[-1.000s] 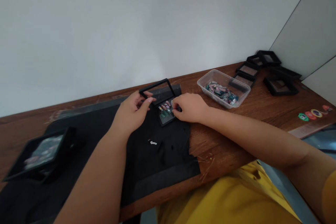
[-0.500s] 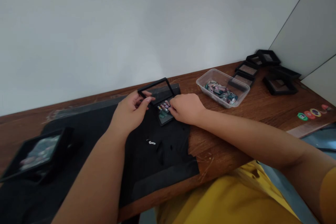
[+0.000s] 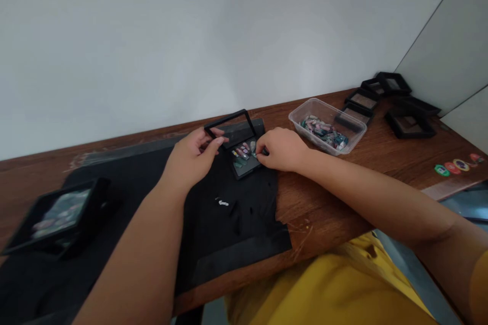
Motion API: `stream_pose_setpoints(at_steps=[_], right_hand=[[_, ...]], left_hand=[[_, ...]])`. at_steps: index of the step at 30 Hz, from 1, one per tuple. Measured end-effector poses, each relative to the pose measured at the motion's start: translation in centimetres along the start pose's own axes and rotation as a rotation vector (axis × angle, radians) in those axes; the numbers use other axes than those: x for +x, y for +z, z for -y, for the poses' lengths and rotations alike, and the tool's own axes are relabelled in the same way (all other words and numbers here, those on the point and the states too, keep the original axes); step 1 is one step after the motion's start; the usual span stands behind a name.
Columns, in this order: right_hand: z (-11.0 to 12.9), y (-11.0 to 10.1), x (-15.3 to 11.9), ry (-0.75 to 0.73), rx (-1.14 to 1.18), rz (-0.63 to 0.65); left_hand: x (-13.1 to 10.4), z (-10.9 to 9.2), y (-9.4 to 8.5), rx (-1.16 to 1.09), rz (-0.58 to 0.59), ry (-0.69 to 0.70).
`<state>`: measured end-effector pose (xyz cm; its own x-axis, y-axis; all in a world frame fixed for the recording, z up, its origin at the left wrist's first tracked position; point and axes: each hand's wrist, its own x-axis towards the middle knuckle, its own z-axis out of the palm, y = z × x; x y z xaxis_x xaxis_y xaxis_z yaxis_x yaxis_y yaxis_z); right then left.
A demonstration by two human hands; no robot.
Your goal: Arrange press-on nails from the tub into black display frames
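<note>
Right grip (image 3: 280,150) at edge of case (image 3: 248,168)

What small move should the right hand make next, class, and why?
The right hand should probably settle the nail-shaped piece at its fingertips beside the pink and green pieces in the black case. Its fingertips reach the group's right side, and the left hand holds the frame lid raised, leaving access, though the right hand's exact grip is unclear.

Part of the open case (image 3: 249,166) hidden behind the right fingers (image 3: 264,143)
</note>
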<state>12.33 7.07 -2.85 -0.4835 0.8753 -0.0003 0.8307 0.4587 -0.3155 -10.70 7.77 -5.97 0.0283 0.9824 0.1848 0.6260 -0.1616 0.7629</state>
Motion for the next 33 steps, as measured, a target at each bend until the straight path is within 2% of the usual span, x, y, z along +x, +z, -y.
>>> stream_pose_setpoints(at_steps=[12,26,33], right_hand=[[-0.4,0.5,0.2,-0.002,0.123,-0.010],[-0.5,0.8,0.6,0.037,0.256,0.039],[-0.5,1.4,0.4,-0.022,0.185,-0.020]], left_hand=[[0.2,0.4,0.3,-0.015,-0.014,0.007],[0.2,1.0,0.3,-0.017,0.004,0.019],[0.1,0.7,0.4,-0.027,-0.007,0.023]])
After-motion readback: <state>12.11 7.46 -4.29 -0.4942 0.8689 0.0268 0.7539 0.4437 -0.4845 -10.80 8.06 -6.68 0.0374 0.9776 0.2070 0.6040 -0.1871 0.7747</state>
